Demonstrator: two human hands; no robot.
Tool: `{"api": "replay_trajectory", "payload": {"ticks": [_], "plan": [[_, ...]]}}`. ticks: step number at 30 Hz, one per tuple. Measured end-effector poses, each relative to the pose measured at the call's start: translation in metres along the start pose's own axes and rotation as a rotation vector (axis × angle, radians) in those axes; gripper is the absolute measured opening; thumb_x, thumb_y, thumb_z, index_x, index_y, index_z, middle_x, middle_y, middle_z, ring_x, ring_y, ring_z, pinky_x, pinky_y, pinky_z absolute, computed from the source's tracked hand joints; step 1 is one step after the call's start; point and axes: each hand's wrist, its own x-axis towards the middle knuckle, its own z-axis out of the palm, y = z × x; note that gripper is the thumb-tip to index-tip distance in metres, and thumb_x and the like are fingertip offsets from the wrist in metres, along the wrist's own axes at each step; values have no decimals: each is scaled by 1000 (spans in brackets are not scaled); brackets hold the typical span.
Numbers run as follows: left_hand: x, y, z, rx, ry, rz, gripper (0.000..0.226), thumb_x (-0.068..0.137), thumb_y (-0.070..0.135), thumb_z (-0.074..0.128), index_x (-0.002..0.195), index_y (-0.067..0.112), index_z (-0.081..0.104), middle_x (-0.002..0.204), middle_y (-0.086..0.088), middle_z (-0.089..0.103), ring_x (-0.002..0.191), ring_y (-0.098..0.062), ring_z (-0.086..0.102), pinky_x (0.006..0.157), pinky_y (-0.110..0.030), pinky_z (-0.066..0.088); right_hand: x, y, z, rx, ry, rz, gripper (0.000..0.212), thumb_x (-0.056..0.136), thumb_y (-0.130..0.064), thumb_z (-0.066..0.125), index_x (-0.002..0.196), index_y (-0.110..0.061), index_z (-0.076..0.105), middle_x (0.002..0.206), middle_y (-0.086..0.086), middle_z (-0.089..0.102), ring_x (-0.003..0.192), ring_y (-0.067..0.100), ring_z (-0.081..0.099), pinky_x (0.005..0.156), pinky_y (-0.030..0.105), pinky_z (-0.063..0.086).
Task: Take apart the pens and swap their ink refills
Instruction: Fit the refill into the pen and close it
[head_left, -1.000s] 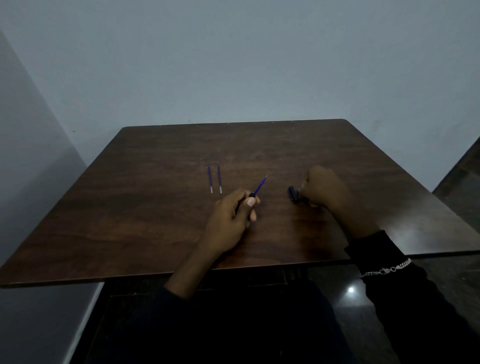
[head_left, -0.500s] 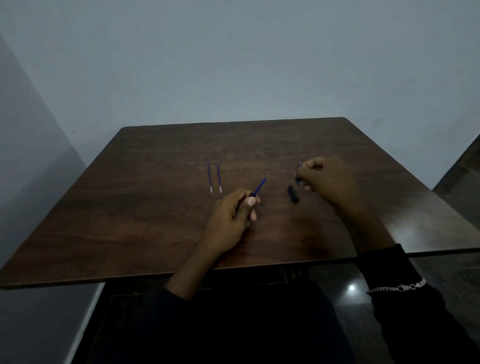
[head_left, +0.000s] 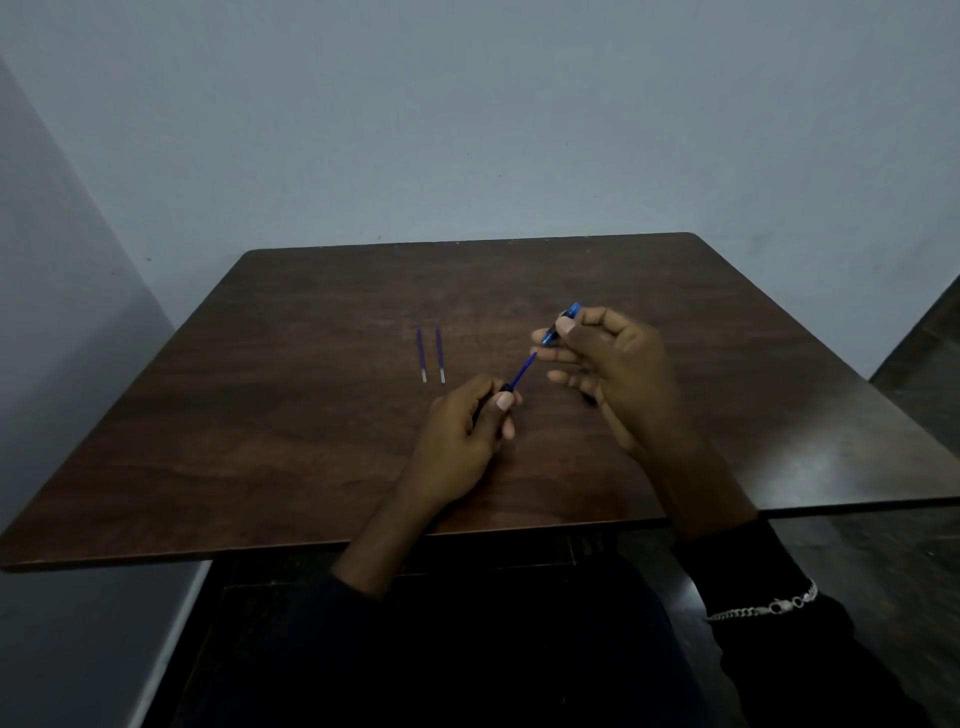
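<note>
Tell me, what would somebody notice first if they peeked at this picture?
Probably the two hands meeting over the middle of the dark brown wooden table: the left hand holds a pen part with a thin blue ink refill poking out, and the right hand pinches a short blue plastic pen barrel just above its tip. Two more thin blue refills lie side by side to the left.

A single head-worn wide-angle camera is looking forward and down from above the near edge of the desk (head_left: 322, 467), sitting close over it. It is facing the far wall (head_left: 467, 130), taking in the whole desktop and the lap below.
</note>
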Motion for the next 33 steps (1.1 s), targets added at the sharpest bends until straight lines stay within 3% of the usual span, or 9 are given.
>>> {"api": "replay_trajectory", "payload": {"ticks": [15, 23, 29, 33], "plan": [[-1, 1, -1, 7, -15, 3, 22, 109, 17, 50, 99, 9, 67, 71, 7, 67, 63, -23, 64, 64, -35, 51, -3, 5, 3, -103, -19, -52, 10, 100, -16, 65, 104, -7, 64, 99, 8, 81, 89, 25, 79, 65, 27, 61], [-1, -1, -1, 16, -20, -4, 23, 109, 21, 49, 98, 12, 67, 71, 11, 68, 59, -6, 60, 60, -22, 49, -2, 8, 3, -193, -46, -82, 7, 101, -17, 64, 105, -11, 66, 98, 6, 81, 85, 24, 79, 64, 28, 61], [-1, 1, -2, 19, -18, 22, 23, 110, 20, 49, 95, 13, 65, 71, 7, 68, 59, -8, 61, 63, -35, 51, -5, 14, 2, -222, -107, -7, 10, 99, -16, 66, 106, -9, 68, 98, 5, 81, 89, 23, 79, 69, 31, 63], [0, 1, -3, 14, -23, 26, 22, 109, 19, 49, 94, 12, 64, 72, 6, 68, 61, -6, 61, 63, -33, 51, -9, 28, 7, -227, -110, 12, 9, 95, -15, 71, 101, -9, 71, 99, 8, 80, 90, 19, 76, 70, 33, 61]]}}
